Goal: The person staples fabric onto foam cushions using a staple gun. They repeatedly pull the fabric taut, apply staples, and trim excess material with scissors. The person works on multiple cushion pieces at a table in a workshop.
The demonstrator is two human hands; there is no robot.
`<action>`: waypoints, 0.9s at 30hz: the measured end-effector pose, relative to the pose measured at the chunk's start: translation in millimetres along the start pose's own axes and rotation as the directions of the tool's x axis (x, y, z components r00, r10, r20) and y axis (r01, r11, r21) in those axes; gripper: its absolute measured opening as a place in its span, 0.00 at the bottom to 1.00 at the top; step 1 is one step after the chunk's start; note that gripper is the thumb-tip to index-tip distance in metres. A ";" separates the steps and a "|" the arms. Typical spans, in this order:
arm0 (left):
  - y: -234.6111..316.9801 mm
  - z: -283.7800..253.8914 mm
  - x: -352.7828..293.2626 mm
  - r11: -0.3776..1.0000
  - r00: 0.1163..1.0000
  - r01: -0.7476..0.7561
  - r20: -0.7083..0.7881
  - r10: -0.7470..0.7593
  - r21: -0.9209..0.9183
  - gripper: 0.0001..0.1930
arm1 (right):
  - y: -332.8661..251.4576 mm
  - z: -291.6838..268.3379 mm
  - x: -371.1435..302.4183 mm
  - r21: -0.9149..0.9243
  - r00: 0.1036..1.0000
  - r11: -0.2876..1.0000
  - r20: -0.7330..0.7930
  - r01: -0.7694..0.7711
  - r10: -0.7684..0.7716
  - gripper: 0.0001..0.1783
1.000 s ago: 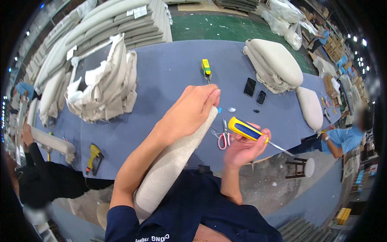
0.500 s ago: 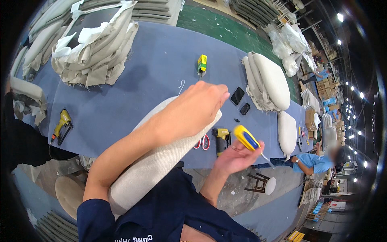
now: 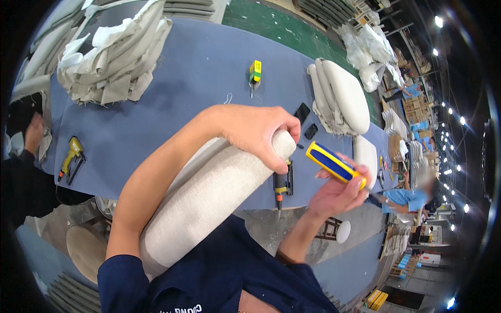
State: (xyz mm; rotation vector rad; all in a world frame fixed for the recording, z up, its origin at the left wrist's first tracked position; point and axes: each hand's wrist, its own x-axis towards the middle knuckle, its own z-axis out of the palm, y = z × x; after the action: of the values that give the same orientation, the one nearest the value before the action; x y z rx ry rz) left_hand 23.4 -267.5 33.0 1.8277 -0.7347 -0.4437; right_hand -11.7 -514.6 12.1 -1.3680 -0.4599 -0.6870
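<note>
A beige fabric-covered seat cushion (image 3: 209,195) is held tilted against my body, under my left forearm. My left hand (image 3: 261,136) is closed over its upper end, fingers on the far side and thumb on the near side. To the right, apart from the cushion, my right hand (image 3: 339,194) grips a screwdriver (image 3: 334,163) with a yellow and blue handle. Its handle tilts up to the left and its metal shaft points down to the right. Partly behind the cushion, a staple gun (image 3: 281,188) lies on the blue-grey table (image 3: 203,62).
Another yellow staple gun (image 3: 72,159) lies at the left, near a co-worker's hand (image 3: 34,133). Beyond my hands are a yellow-green box (image 3: 254,71), a phone (image 3: 301,113) and a small black object (image 3: 311,130). Fabric covers (image 3: 112,68) and cushions (image 3: 344,96) are stacked farther off. A stool (image 3: 342,232) stands right.
My left hand has turned and wrapped around the cushion's end. My right hand has moved right and up with the screwdriver. The red-handled scissors are now hidden behind the cushion.
</note>
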 end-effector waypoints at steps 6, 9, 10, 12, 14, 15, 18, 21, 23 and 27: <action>3.1 3.3 -2.3 0.998 1.000 0.005 0.018 -0.004 -0.063 0.28 | -50.2 10.0 52.4 -0.095 0.923 0.966 0.330 0.241 -0.198 0.21; 3.8 3.6 -1.4 0.998 1.000 -0.016 0.013 0.016 -0.055 0.28 | -41.1 3.9 51.4 -0.272 0.831 0.922 0.549 0.275 -0.086 0.14; 1.7 4.8 -1.8 0.999 1.000 -0.024 0.002 0.024 -0.041 0.28 | -37.0 7.5 49.3 -0.319 0.800 0.912 0.600 0.258 -0.016 0.13; -2.7 6.5 -2.4 0.995 1.000 -0.003 0.012 0.004 -0.103 0.28 | -49.5 11.5 59.9 -0.190 0.805 0.954 0.588 0.231 -0.078 0.13; -2.4 6.7 -2.8 0.992 0.999 0.025 0.027 -0.022 -0.127 0.28 | -57.4 17.1 65.9 -0.099 0.797 0.968 0.589 0.232 -0.131 0.13; -0.4 6.6 -4.0 0.991 0.999 0.043 0.029 -0.039 -0.124 0.28 | -57.6 21.2 67.1 -0.072 0.782 0.967 0.605 0.246 -0.154 0.13; -2.1 9.6 1.5 0.994 1.000 0.013 0.028 -0.010 -0.112 0.27 | -42.5 19.7 77.4 -0.266 0.598 0.867 0.800 0.421 -0.045 0.11; -0.4 7.7 -0.5 0.990 0.999 0.033 0.031 -0.029 -0.138 0.27 | -61.6 32.8 76.9 -0.321 0.715 0.943 0.680 0.090 0.163 0.13; -1.4 10.1 2.1 0.991 0.999 0.012 0.038 -0.007 -0.133 0.28 | -59.4 35.8 75.2 -0.132 0.771 0.986 0.637 0.102 0.005 0.14; -16.1 14.5 8.9 0.988 0.998 -0.056 -0.007 0.056 -0.142 0.31 | -54.0 46.9 89.7 -0.291 0.546 0.873 0.837 0.390 0.035 0.14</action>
State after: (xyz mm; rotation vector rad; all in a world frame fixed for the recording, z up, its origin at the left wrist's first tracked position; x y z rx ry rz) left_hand 25.6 -279.8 13.1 1.6700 -0.7317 -0.4448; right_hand 20.7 -487.5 118.8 -2.1042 -1.2929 -0.2537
